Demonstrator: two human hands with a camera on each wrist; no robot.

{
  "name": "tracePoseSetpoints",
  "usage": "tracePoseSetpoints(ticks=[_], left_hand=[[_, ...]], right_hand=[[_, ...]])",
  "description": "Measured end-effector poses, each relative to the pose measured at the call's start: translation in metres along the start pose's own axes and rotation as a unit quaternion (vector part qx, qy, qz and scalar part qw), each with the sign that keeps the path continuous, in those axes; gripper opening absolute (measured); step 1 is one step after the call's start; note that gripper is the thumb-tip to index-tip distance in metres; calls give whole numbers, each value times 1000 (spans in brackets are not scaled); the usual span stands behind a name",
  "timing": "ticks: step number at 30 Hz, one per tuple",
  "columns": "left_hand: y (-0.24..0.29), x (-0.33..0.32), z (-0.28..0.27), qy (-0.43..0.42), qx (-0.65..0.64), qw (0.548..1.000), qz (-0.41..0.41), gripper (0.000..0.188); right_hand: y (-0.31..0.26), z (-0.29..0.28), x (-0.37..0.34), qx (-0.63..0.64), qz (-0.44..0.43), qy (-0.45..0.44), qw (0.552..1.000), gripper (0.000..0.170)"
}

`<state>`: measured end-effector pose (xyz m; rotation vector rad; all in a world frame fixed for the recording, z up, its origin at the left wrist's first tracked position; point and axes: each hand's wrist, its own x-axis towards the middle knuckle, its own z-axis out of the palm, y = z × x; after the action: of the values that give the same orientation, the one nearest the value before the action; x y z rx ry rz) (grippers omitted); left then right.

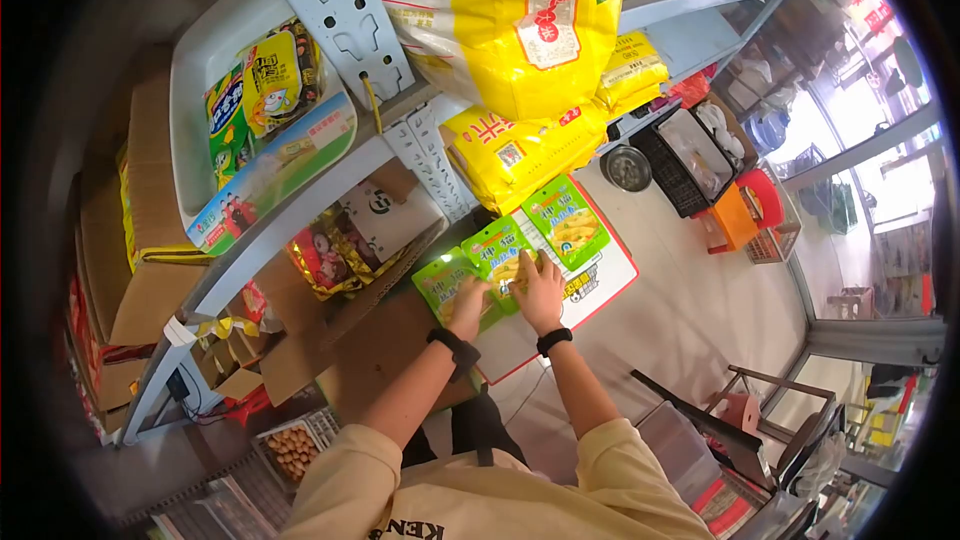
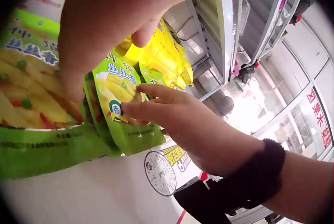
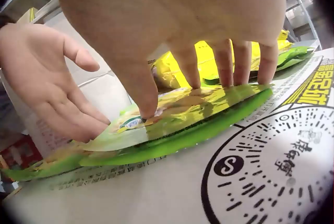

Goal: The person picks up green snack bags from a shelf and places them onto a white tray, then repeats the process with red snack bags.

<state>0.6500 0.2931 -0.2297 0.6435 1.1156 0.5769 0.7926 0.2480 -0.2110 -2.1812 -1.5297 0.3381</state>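
one green packet [image 1: 494,242] lies beneath the right hand [image 1: 542,296], touching it.

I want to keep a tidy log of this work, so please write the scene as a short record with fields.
Packets: three visible green packets, side by side, fronts facing up
Surface: white board with a red edge and black print
Left hand: at the left packet, thumb held apart from the fingers
Right hand: fingertips resting on the middle packet
Right packet: neither hand on it
Beyond the packets: yellow bags
Lower left: eggs in a crate
Unclear: how many packets lie underneath
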Motion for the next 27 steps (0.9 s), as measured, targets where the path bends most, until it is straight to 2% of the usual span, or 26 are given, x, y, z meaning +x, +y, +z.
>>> tracePoseSetpoints(ticks=[2,5,8,11,16,20,23,26,27], left_hand=[[2,-1,2,11,-14,1000,-14,20],[14,-11,14,-24,-47,998,-22,23],[0,-3,14,6,-41,998,-39,24],[2,-7,19,-15,-28,999,-35,24],[-3,-1,21,-39,-26,999,-22,22],[6,-2,34,-7,-22,1000,11,22],[14,-5,39,15,-15,1000,5,22],[0,4,37,13,-39,996,73,21],[3,2,34,18,-15,999,46,20]], right_hand=[[0,-1,1,-3,6,-13,1000,68],[-1,-4,2,15,12,-19,1000,65],[3,-4,3,7,-4,-10,1000,64],[3,-10,2,0,2,-14,1000,63],[12,-9,-3,-4,-3,5,1000,62],[12,-1,5,-34,-28,15,999,59],[12,0,4,-48,-41,28,998,55],[10,2,2,-85,-56,46,994,54],[7,0,0,-102,-58,55,992,54]])
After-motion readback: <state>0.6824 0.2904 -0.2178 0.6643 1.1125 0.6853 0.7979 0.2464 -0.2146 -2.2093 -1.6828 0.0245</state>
